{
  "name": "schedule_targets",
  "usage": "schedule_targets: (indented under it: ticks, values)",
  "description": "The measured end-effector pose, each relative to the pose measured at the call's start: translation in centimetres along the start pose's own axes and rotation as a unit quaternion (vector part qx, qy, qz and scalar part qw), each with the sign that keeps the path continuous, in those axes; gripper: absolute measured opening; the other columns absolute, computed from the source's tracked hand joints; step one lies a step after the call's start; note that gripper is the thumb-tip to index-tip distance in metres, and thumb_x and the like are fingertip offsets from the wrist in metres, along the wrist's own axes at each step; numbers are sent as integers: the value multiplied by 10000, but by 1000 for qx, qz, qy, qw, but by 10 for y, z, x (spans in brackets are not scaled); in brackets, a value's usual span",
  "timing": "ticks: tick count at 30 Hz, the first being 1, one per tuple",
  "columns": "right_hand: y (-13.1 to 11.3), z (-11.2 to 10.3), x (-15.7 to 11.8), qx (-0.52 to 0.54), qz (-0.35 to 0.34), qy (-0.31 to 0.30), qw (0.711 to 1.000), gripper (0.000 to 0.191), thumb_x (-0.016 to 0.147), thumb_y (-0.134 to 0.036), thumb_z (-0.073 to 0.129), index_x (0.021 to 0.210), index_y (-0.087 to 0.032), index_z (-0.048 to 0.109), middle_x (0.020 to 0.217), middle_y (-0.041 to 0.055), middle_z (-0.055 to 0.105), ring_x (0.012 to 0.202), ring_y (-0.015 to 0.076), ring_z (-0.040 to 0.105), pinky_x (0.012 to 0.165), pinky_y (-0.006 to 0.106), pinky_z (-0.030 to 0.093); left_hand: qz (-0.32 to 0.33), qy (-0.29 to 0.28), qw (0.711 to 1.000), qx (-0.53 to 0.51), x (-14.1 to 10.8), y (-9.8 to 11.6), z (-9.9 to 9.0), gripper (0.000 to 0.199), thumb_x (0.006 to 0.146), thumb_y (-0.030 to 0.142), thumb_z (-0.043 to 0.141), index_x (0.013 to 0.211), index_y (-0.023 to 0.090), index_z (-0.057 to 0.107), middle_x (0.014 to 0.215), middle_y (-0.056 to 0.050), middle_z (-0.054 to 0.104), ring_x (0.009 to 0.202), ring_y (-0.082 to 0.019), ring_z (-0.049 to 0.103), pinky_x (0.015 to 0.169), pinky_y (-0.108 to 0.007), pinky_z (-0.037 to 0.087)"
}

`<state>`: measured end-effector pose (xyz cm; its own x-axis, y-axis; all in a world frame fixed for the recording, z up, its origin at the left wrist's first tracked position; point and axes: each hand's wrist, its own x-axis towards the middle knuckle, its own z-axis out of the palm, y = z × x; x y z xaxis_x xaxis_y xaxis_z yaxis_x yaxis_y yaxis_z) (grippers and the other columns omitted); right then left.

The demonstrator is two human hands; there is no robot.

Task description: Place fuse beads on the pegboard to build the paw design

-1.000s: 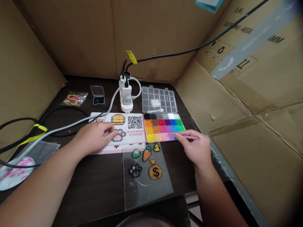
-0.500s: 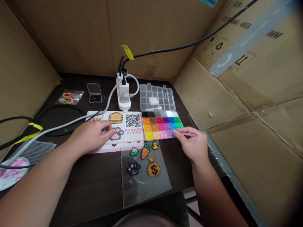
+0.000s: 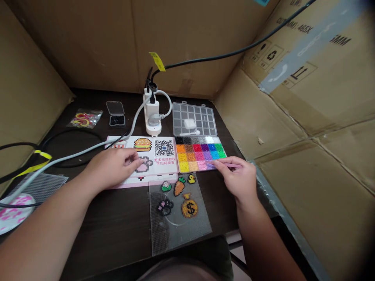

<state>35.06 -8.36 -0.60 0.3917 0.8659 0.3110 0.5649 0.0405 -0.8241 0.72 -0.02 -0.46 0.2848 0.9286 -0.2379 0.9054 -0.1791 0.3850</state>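
My right hand pinches a pair of pink tweezers, their tips over the lower right compartments of a bead box sorted by colour. My left hand lies on a printed pattern sheet, fingers curled together and nothing visible in them. Its fingertips are beside the printed pink paw. In front lies a clear pegboard with several bead figures: a money bag, a carrot, a duck, a green and white one and a black paw outline with pink beads.
The bead box's clear lid lies open behind it. A white power strip with cables stands at the back. Left are a small box of black beads, a bag of rings and another pegboard. Cardboard walls surround the table.
The view has shifted very slightly. Both hands keep nearly the same places, the right still with the tweezers over the bead box.
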Motion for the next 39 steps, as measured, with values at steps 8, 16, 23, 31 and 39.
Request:
schedule_targets:
  ticks: [8,16,23,31,39]
  values:
    - [2,2,0,7,7,2,1000,216,720,-385,885,703,-180,819,682,92,802,633,253,788,569,331,641,-2,3,1000,0,1,-2,3,377,873,617,569,763,282,703,684,-41,667,704,-249,600,626,-368,359]
    - [4,3,0,28,29,9,999,198,691,-368,906,694,-188,822,685,84,805,625,235,773,582,326,629,-1,10,1000,-1,1,-4,4,359,875,586,572,771,279,725,667,-39,664,690,-242,600,621,-361,359]
    - [4,-1,-1,80,26,-7,996,213,688,-367,955,718,-199,828,696,71,816,609,205,764,585,296,622,-1,3,1000,17,0,2,1,372,882,596,551,789,268,701,706,-48,683,695,-244,604,631,-362,366]
    - [-19,16,-23,211,-23,-212,954,199,779,-365,945,738,-212,824,756,78,842,681,220,822,667,300,679,-13,-12,999,37,-4,12,-6,339,899,553,552,824,259,701,786,-51,709,753,-244,616,665,-360,371]
    - [-33,37,-37,236,-48,-358,902,188,828,-329,914,736,-198,815,773,95,844,684,218,822,656,306,679,-12,-4,999,52,-5,12,-4,368,914,562,547,894,257,751,817,-62,730,765,-251,629,673,-363,372]
